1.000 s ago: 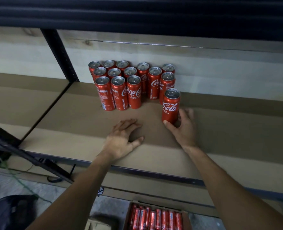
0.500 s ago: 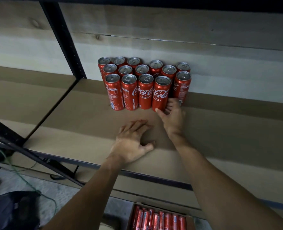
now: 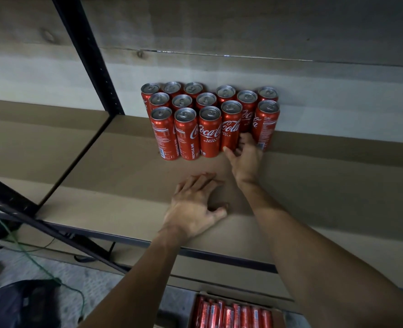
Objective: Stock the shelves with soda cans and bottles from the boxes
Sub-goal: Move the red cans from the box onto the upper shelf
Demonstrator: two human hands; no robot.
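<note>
Several red Coca-Cola cans (image 3: 208,132) stand upright in three rows at the back of the cardboard-lined shelf (image 3: 325,185). My right hand (image 3: 246,162) reaches to the fourth can of the front row (image 3: 231,121). Its thumb lies across the front of that can's base and its fingers curl round the right side. Fingers spread, my left hand (image 3: 193,209) rests flat on the shelf nearer the front edge and holds nothing. Below the shelf, an open cardboard box (image 3: 279,314) holds several more red cans (image 3: 233,313).
A black shelf upright (image 3: 89,55) rises left of the cans, and a black diagonal brace (image 3: 30,218) crosses the lower left. A green cable (image 3: 37,263) and a dark bag (image 3: 23,304) lie on the floor. Bare shelf extends right of the cans.
My right hand has slid the single can back and left into the front row beside the others. My left hand has stayed flat on the shelf. The camera has moved closer.
</note>
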